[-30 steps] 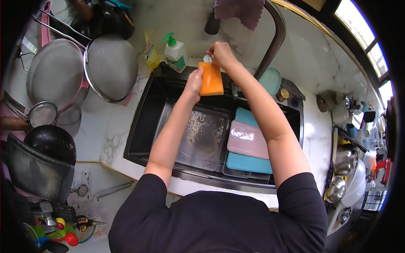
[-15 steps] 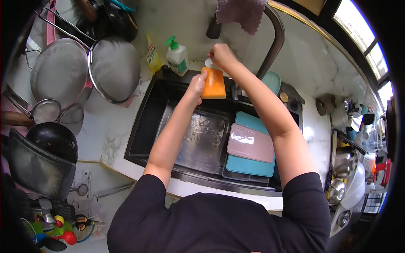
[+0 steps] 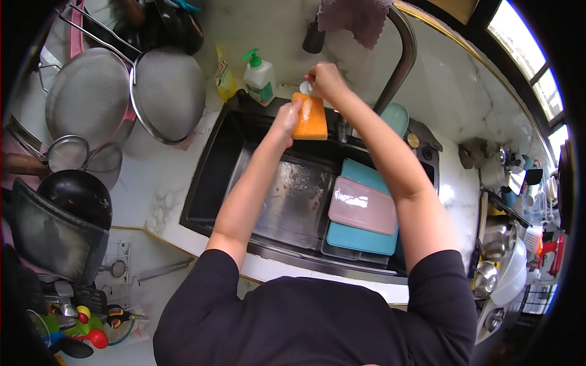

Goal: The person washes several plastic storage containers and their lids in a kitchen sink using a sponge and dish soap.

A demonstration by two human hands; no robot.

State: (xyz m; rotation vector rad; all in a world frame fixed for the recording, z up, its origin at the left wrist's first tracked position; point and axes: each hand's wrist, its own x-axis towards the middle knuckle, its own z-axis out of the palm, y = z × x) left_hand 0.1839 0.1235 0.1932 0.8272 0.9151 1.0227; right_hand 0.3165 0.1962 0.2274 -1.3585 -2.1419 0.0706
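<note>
My left hand (image 3: 285, 119) grips the left side of a thick orange sponge (image 3: 312, 125) above the back edge of the sink (image 3: 204, 165). A whitish smear runs down the sponge's upper face. Closed fingers of my right hand (image 3: 325, 78) hold a small white spoon-like thing (image 3: 306, 89) just past the sponge's far edge; most of it is hidden by the fingers. Below in the sink lie a wet clear plastic tray (image 3: 287, 201), a pink lid (image 3: 362, 206) and blue lids (image 3: 361, 238) stacked on the right.
Behind the sink stand a green-topped pump bottle (image 3: 259, 79) and a yellow bottle (image 3: 225, 79). A dark faucet (image 3: 403, 67) arches over from the back, with a purple cloth (image 3: 357, 18) beside it. Strainers (image 3: 170, 94) hang at left; metal bowls (image 3: 485, 279) sit at right.
The white smear on the sponge looks longer and the white thing sits slightly farther from the sponge. Both hands stay almost in place, still holding the same things.
</note>
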